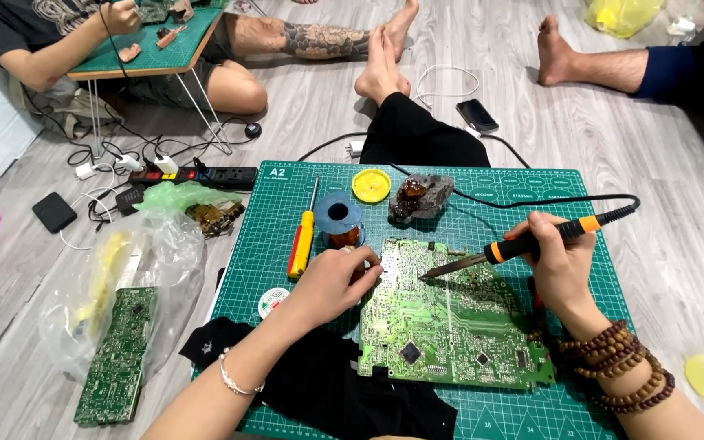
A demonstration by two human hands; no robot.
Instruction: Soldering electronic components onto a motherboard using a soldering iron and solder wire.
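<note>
Two clear bags (116, 277) (maybe plastic) leftward

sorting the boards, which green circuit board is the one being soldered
The large circuit board on the green cutting mat, under the soldering iron in the right hand. The narrower board lies untouched on the floor by a plastic bag.

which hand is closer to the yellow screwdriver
Left. The left hand lies just right of the yellow screwdriver; the right hand, holding the soldering iron, is far across the circuit board.
</note>
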